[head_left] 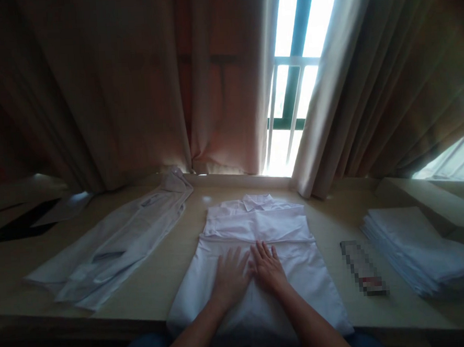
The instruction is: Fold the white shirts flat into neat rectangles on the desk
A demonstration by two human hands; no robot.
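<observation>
A white shirt (255, 229) lies face down on the table (159, 272) in front of me, its collar at the far end and its sleeves folded across the back. My left hand (231, 275) and my right hand (267, 268) both rest flat on the lower middle of the shirt, side by side and touching, fingers stretched out. Neither hand holds anything. The shirt's hem hangs over the near table edge.
Another white shirt (118, 243) lies spread out to the left. A stack of folded white garments (421, 251) sits at the right. A small blurred flat object (363, 267) lies between shirt and stack. Curtains and a bright window (293, 81) rise behind the table.
</observation>
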